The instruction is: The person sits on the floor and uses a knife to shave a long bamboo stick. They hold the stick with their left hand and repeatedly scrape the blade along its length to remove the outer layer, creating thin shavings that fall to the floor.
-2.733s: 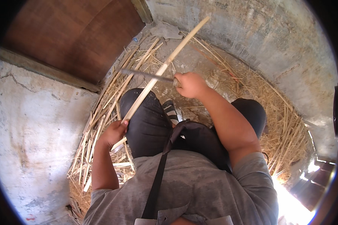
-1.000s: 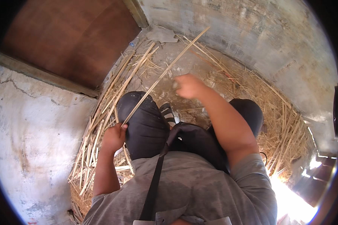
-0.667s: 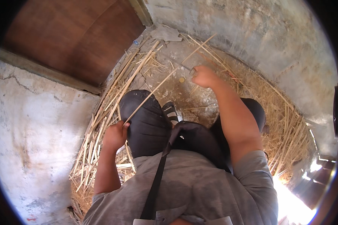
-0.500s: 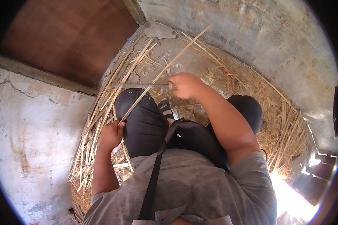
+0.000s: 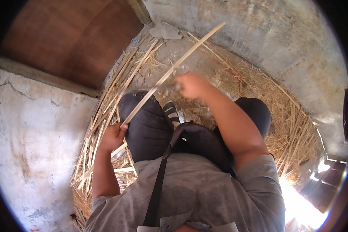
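The left knee in black trousers [image 5: 147,127] could steady the long, pale, flat wooden strip [image 5: 173,70], which slants over it toward the upper right. The right hand [image 5: 191,86] is wrapped round a tool handle; light, even strokes at a low angle should serve best. The left hand [image 5: 113,138] pinches the strip's near end and should keep clear of the narrow, dark, blurred blade [image 5: 167,87]; whether blade touches strip, I cannot tell. Compared with 0.5 s ago, the strip shows a broader face and the blade is blurrier.
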Demonstrator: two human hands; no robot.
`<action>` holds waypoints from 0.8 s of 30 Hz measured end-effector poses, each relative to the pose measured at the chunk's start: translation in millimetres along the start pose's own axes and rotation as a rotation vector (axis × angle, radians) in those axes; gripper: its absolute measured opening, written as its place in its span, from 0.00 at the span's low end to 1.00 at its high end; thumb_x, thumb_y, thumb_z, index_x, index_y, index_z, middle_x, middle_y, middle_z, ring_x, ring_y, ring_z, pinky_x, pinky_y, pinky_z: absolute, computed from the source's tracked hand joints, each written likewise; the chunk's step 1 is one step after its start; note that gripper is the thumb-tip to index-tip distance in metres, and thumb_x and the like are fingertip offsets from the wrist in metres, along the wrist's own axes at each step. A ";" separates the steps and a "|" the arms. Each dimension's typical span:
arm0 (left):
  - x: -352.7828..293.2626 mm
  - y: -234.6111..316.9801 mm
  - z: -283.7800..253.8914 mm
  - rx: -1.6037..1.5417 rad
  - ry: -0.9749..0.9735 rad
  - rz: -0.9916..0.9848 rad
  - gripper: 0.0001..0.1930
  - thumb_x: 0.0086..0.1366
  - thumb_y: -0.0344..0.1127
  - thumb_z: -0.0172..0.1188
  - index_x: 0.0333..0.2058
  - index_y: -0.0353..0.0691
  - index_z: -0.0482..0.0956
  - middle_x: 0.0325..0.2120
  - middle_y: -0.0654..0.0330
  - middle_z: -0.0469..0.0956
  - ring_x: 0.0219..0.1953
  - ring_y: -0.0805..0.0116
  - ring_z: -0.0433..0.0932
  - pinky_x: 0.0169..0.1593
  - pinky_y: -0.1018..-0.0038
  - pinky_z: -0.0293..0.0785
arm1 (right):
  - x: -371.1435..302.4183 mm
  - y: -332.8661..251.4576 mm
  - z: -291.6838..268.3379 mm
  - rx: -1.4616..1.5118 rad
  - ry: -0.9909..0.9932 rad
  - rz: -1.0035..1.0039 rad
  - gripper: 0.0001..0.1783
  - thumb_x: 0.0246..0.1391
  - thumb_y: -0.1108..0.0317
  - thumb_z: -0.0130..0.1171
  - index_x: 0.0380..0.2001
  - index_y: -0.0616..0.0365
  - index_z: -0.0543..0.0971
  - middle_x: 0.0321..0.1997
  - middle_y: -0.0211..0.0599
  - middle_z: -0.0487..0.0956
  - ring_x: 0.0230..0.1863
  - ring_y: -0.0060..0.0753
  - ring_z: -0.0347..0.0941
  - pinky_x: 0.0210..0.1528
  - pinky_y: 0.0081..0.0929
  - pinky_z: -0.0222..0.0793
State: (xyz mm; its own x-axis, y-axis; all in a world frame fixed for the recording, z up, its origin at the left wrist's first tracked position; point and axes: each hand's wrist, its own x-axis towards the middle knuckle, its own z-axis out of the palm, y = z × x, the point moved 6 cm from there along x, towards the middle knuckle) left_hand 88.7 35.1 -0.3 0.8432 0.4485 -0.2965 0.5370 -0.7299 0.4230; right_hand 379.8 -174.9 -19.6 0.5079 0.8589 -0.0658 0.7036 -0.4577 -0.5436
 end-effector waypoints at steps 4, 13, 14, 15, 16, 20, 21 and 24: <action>0.4 2.8 -1.7 -0.014 -0.017 0.016 0.28 0.76 0.55 0.51 0.38 0.30 0.80 0.21 0.44 0.77 0.26 0.52 0.77 0.36 0.60 0.73 | 10.8 88.7 2.5 0.186 0.188 0.208 0.20 0.46 0.65 0.61 0.44 0.59 0.82 0.44 0.54 0.83 0.47 0.61 0.79 0.51 0.49 0.76; 4.2 -21.9 9.3 -0.216 -0.121 -0.102 0.32 0.75 0.60 0.50 0.37 0.29 0.80 0.24 0.53 0.78 0.29 0.63 0.75 0.38 0.64 0.72 | 5.9 1.8 3.1 -0.042 -0.015 -0.038 0.16 0.49 0.64 0.62 0.41 0.59 0.81 0.37 0.52 0.83 0.45 0.59 0.80 0.50 0.48 0.76; 4.1 -22.7 9.0 -0.194 -0.130 -0.112 0.32 0.75 0.60 0.50 0.37 0.29 0.80 0.24 0.54 0.79 0.29 0.63 0.75 0.38 0.64 0.72 | 5.0 -2.6 5.0 -0.083 -0.053 -0.072 0.16 0.50 0.64 0.62 0.41 0.59 0.81 0.37 0.51 0.82 0.45 0.59 0.80 0.50 0.48 0.76; 4.8 -22.7 7.5 -0.173 -0.139 -0.123 0.31 0.75 0.59 0.50 0.37 0.29 0.80 0.25 0.54 0.79 0.29 0.63 0.75 0.38 0.64 0.72 | 11.3 19.2 11.4 -0.012 0.059 0.008 0.16 0.50 0.63 0.63 0.41 0.59 0.81 0.38 0.52 0.83 0.45 0.58 0.80 0.50 0.48 0.76; 7.0 -20.9 6.8 -0.149 -0.154 -0.125 0.31 0.75 0.59 0.51 0.37 0.29 0.80 0.25 0.54 0.79 0.29 0.63 0.75 0.38 0.64 0.72 | 17.7 60.1 23.8 0.057 0.176 0.099 0.17 0.50 0.62 0.63 0.42 0.59 0.81 0.39 0.52 0.83 0.46 0.58 0.80 0.50 0.48 0.76; 7.8 -24.1 5.3 -0.183 -0.153 -0.163 0.30 0.75 0.58 0.52 0.35 0.31 0.80 0.23 0.57 0.77 0.28 0.65 0.74 0.37 0.66 0.71 | 15.9 115.8 11.4 0.213 0.291 0.328 0.20 0.49 0.60 0.63 0.44 0.60 0.81 0.42 0.55 0.83 0.47 0.60 0.79 0.51 0.46 0.75; 7.7 -28.6 6.0 -0.198 -0.159 -0.198 0.29 0.75 0.58 0.52 0.34 0.31 0.80 0.22 0.57 0.77 0.27 0.66 0.73 0.36 0.66 0.71 | 17.7 115.2 12.0 0.234 0.298 0.328 0.21 0.49 0.60 0.63 0.45 0.60 0.81 0.43 0.56 0.83 0.47 0.60 0.79 0.51 0.46 0.75; 6.5 -28.4 12.2 -0.279 -0.170 -0.241 0.29 0.75 0.58 0.52 0.32 0.33 0.79 0.21 0.58 0.75 0.27 0.67 0.72 0.34 0.68 0.69 | 15.4 99.9 -0.2 0.283 0.323 0.325 0.22 0.48 0.61 0.63 0.46 0.61 0.81 0.44 0.58 0.83 0.47 0.61 0.79 0.51 0.46 0.74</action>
State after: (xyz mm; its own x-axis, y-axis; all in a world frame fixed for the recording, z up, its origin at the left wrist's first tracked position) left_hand 78.6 52.5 -24.7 0.6883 0.4810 -0.5431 0.7252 -0.4358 0.5331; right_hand 457.9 -207.4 -74.7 0.8352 0.5489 -0.0319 0.3459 -0.5697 -0.7455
